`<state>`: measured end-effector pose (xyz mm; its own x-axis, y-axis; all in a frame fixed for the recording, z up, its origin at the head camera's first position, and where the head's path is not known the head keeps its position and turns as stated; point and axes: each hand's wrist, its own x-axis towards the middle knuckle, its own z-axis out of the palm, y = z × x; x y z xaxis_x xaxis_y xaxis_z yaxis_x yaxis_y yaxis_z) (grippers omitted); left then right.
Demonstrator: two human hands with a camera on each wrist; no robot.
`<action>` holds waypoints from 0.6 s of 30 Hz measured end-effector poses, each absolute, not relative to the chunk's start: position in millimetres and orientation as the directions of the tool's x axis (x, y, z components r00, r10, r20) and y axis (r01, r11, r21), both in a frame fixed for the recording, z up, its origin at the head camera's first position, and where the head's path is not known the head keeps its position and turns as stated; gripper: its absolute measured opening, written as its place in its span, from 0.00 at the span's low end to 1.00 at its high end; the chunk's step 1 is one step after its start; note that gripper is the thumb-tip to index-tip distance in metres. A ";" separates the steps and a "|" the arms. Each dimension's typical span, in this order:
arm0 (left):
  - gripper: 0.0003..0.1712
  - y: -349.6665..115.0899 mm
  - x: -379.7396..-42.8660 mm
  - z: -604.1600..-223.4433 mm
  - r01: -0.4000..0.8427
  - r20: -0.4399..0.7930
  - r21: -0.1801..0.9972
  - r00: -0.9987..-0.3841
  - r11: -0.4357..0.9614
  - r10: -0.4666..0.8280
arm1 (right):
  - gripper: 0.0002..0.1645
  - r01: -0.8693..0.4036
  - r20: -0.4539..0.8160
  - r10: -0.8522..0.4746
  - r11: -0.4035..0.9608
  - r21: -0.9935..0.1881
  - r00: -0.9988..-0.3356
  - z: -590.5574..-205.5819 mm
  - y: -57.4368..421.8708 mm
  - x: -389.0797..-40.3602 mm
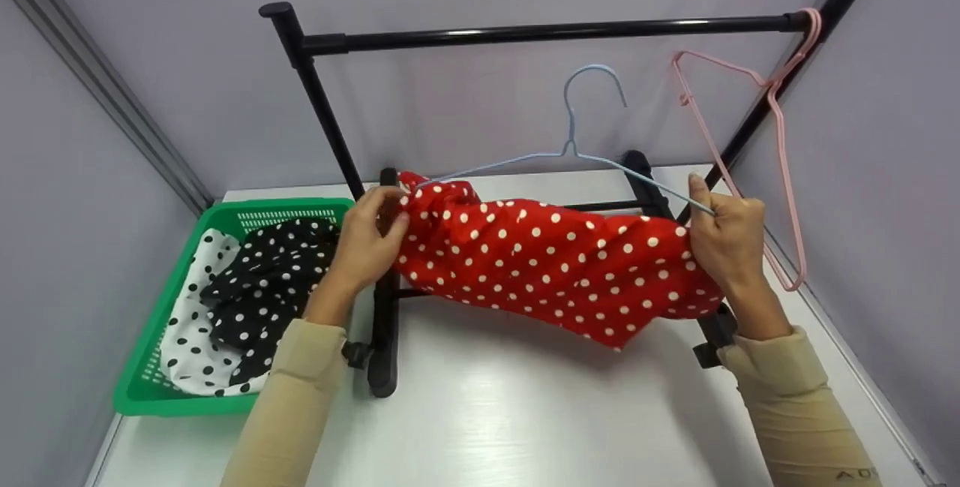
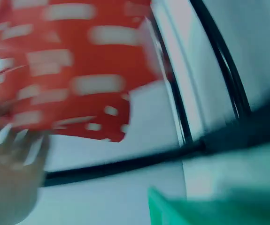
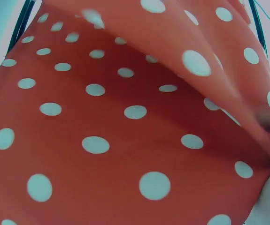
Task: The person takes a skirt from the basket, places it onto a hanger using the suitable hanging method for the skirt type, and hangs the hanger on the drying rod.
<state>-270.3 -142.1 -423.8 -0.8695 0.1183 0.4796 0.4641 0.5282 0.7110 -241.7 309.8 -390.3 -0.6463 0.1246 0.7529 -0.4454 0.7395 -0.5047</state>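
Observation:
A red cloth with white dots [image 1: 540, 262] is stretched between both hands, and it fills most of the right wrist view. Behind its upper edge runs a light blue wire hanger [image 1: 571, 148], hook up, its left end going into the bunched cloth. My left hand [image 1: 369, 238] pinches the gathered cloth at that end; the left wrist view is blurred. At the other side my right hand [image 1: 727, 235] grips the hanger's right end together with the cloth, thumb pointing up. Whether the garment has straps or sleeves cannot be made out.
A black garment rack [image 1: 480, 37] stands behind the hands, with pink hangers [image 1: 781, 134] on its right end. At left, a green basket [image 1: 150, 356] holds black dotted cloth [image 1: 262, 284] and white dotted cloth [image 1: 191, 337]. Grey walls surround the white table [image 1: 480, 404].

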 end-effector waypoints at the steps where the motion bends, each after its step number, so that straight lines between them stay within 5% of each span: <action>1: 0.15 -138.7 -267.4 -421.1 0.410 0.404 0.759 -0.906 0.506 0.127 | 0.40 -0.451 0.754 0.116 0.739 -0.500 -0.646 -391.4 310.0 -241.3; 5: 0.18 -122.6 -263.0 -414.3 0.254 0.236 0.807 -0.966 0.534 0.103 | 0.41 -0.442 0.743 0.111 0.743 -0.503 -0.660 -394.3 309.6 -239.7; 11: 0.18 -110.4 -263.3 -420.4 0.307 0.354 0.750 -0.935 0.585 0.037 | 0.42 -0.417 0.717 0.123 0.741 -0.526 -0.686 -401.0 304.3 -238.3; 14: 0.15 -118.2 -262.5 -417.1 0.368 0.382 0.816 -0.922 0.446 0.062 | 0.42 -0.396 0.697 0.147 0.733 -0.554 -0.702 -403.3 305.6 -239.3; 18: 0.17 -136.9 -261.6 -401.8 0.378 0.340 0.918 -0.905 0.116 0.257 | 0.42 -0.354 0.641 0.200 0.694 -0.627 -0.741 -404.3 313.2 -242.0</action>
